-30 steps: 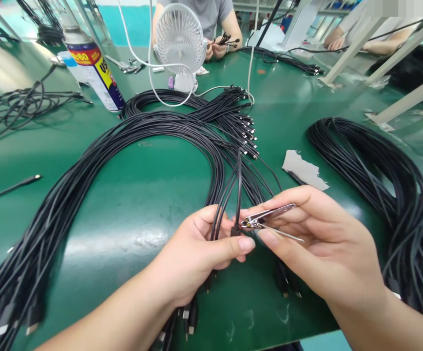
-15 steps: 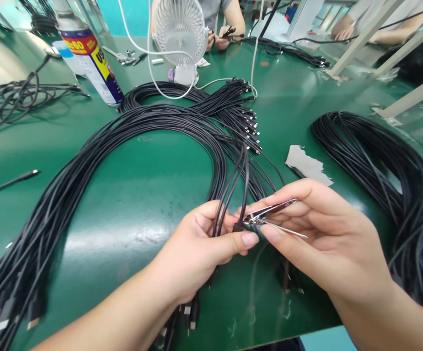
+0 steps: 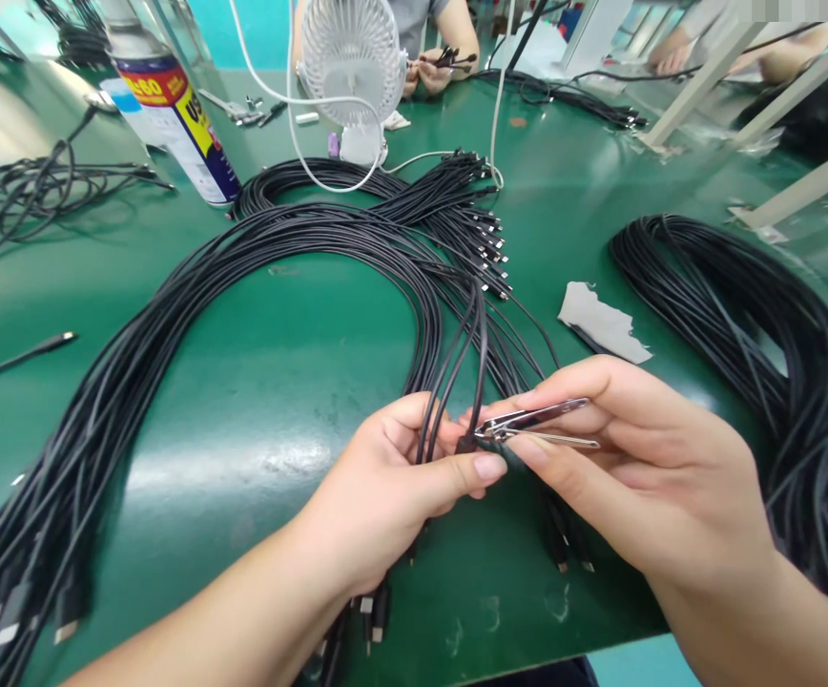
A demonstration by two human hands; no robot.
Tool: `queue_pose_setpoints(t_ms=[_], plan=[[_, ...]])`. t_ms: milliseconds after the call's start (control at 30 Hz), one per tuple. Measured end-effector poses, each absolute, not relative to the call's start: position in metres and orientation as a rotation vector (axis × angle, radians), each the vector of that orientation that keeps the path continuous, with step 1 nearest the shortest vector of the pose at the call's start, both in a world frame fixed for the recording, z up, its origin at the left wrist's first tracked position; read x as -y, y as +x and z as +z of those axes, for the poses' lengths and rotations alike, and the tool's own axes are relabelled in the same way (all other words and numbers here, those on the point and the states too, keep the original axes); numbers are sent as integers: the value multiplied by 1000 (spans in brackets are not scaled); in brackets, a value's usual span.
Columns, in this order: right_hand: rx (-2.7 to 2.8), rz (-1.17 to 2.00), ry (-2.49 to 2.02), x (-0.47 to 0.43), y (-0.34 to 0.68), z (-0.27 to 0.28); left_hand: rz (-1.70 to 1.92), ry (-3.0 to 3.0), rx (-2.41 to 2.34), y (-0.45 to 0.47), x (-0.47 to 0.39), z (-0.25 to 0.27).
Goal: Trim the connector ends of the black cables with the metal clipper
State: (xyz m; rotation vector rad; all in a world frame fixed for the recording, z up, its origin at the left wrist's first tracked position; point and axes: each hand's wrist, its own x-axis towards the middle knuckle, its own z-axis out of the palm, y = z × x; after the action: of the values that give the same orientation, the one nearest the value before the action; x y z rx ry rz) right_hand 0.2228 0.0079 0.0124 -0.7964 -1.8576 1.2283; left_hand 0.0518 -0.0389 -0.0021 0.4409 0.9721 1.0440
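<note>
My left hand (image 3: pixel 392 477) is closed round a few black cables (image 3: pixel 481 353), with one cable's moulded collar (image 3: pixel 465 444) showing between thumb and fingers. In my right hand (image 3: pixel 657 458) is a shiny metal nail clipper (image 3: pixel 543 418), pinched between thumb and forefinger. The clipper's jaws touch or nearly touch that collar; exactly what lies between them is too small to tell. Plug ends (image 3: pixel 378 611) hang below my left hand. Behind both hands, a large looped bundle of black cables (image 3: pixel 192 277) curves across the green table.
A spray can (image 3: pixel 177 124) and a white fan (image 3: pixel 353 67) stand at the back. Another cable bundle (image 3: pixel 729 315) lies on the right, near a torn grey scrap (image 3: pixel 604 322). Across the table, a person's hands (image 3: pixel 432 74) hold small black cable ends. Pale metal posts (image 3: pixel 707 76) rise at right.
My right hand has squeezed the clipper's lever and body closer together, and has tipped slightly. The left hand stays where it was. Across the table, the other person's hands have shifted slightly.
</note>
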Motion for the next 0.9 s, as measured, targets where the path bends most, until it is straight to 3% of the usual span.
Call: queue_pose_setpoints(t_ms=[167, 400, 667, 800, 900], plan=[[1831, 1176, -774, -8, 222, 14, 1032, 431, -964, 51, 38, -3], [1486, 1344, -743, -17, 227, 20, 956, 440, -1012, 49, 37, 1], [1376, 1210, -612, -18, 250, 50, 752, 833, -1206, 54, 40, -9], [1381, 1059, -731, 23, 300, 62, 647, 1044, -1339, 54, 39, -17], [1352, 1016, -1074, 80, 354, 30, 550, 1167, -1385, 56, 40, -21]])
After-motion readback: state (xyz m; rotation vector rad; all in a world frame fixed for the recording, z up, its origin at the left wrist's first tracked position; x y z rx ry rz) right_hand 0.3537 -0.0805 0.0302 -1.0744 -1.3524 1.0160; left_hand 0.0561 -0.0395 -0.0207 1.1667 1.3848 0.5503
